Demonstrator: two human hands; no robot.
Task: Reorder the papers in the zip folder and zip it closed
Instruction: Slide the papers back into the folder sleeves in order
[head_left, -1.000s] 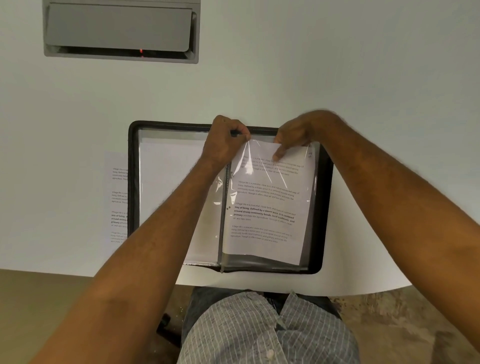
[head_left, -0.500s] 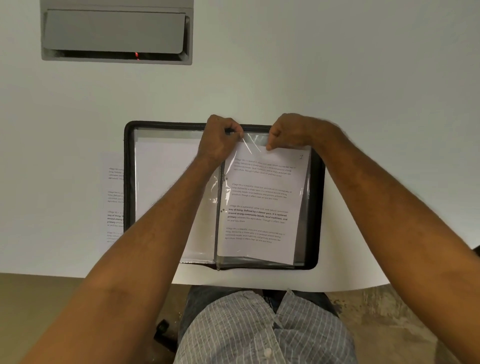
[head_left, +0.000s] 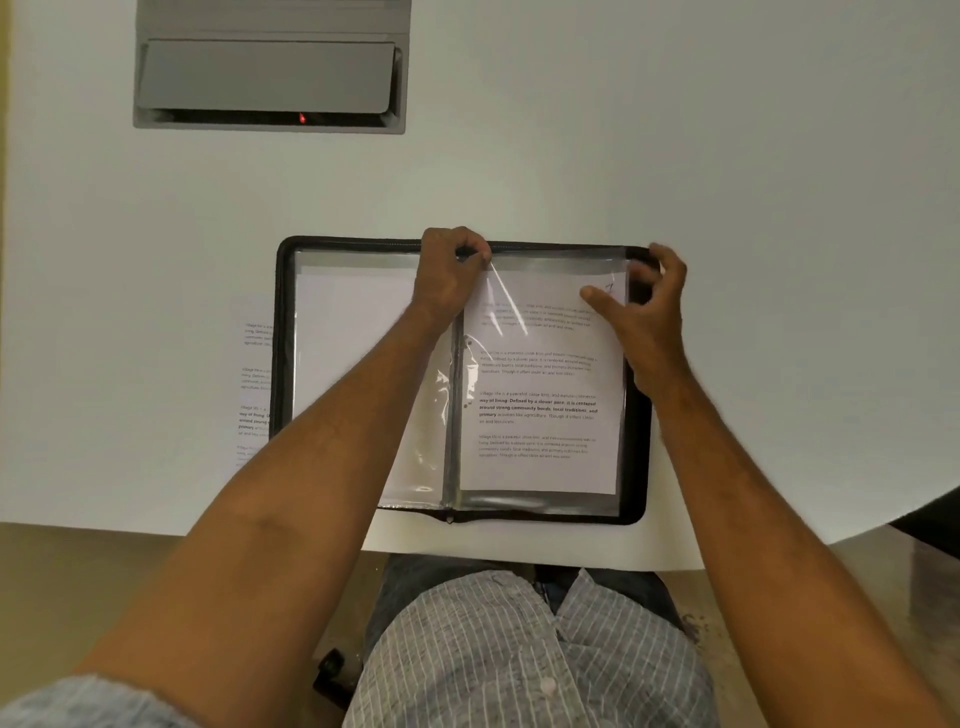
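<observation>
Both hands on zip folder (head_left: 283, 364)

Even, soft indoor light; no hard shadows on white desk (head_left: 727, 156). Faint shading only under forearms and along black zip folder (head_left: 283, 332) rim. Streaky white glare on clear plastic sleeve (head_left: 506, 291) near top and on crinkled sleeve by spine. Printed white paper sheet (head_left: 540, 405): bold lines readable, small text soft. Right hand (head_left: 644, 306) slightly motion-blurred. Wide-angle bending: desk's near edge curves at lower right. Mild compression noise on grey striped shirt (head_left: 519, 665).
</observation>
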